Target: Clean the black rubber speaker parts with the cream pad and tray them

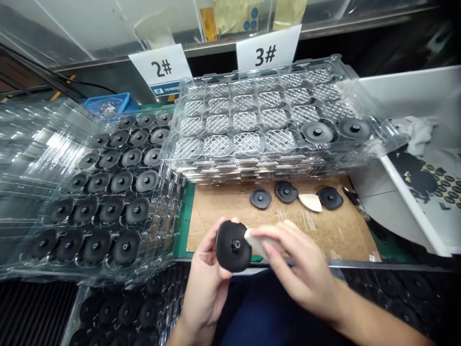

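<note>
My left hand grips a black disc-shaped part by its rim, its face with the small central hub turned up toward me. In my right hand a white wedge-shaped pad is pinched, its tip at the right edge of the disc; whether it touches cannot be made out. Beyond my hands, on a sheet of cardboard, lie three similar black parts, one at the left, one in the middle and one at the right. A cream wedge-shaped pad lies between the latter two.
Stacked clear trays stand behind the cardboard, two black parts in the top one's front right. At left, another clear tray holds rows of black parts. A white bin with scraps stands right. Signs hang behind.
</note>
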